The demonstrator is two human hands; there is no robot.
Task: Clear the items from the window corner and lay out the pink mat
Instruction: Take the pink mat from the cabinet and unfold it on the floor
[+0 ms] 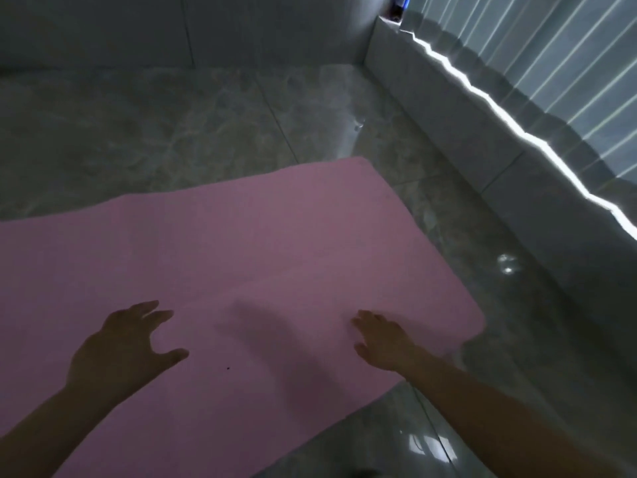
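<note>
The pink mat (241,243) lies spread flat on the glossy grey tiled floor, its far corner pointing toward the window corner. My left hand (124,346) is over the mat's near part with fingers spread and holds nothing. My right hand (382,339) is over the mat near its right edge, fingers extended, also holding nothing. Whether the palms touch the mat is unclear. A soft ripple shows in the mat between the two hands.
A low tiled ledge (465,108) runs along the right under a curtain (568,70) with a bright strip of light at its hem. A dark bottle with a blue label (400,6) stands at the ledge's far end. A grey wall (138,29) closes the back.
</note>
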